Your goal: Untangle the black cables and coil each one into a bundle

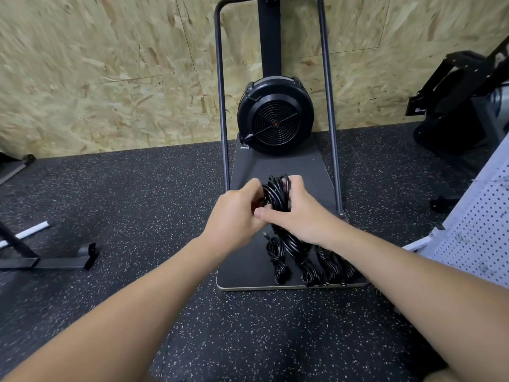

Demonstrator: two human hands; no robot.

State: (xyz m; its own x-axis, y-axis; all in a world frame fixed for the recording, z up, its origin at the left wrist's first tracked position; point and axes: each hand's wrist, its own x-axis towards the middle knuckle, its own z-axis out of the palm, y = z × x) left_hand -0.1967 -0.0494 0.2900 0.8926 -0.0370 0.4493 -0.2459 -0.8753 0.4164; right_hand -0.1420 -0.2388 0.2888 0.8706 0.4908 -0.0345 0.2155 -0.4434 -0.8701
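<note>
While both hands [237, 213] [298, 213] grip cable coil [276, 193], bundles [279, 260] beneath

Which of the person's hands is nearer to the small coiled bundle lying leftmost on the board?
Left. The left hand is directly above the small coiled bundle; the right hand is above and to its right.

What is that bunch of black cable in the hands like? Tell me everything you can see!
The cable bundle is a glossy black cord, plastic-looking, looped many times into a long coil. It is held upright in the air above the dark platform. The right hand wraps around its middle, thumb across the front; the left hand pinches it from the side. Its lower loops hang down toward the other coiled cables lying on the platform.
</note>
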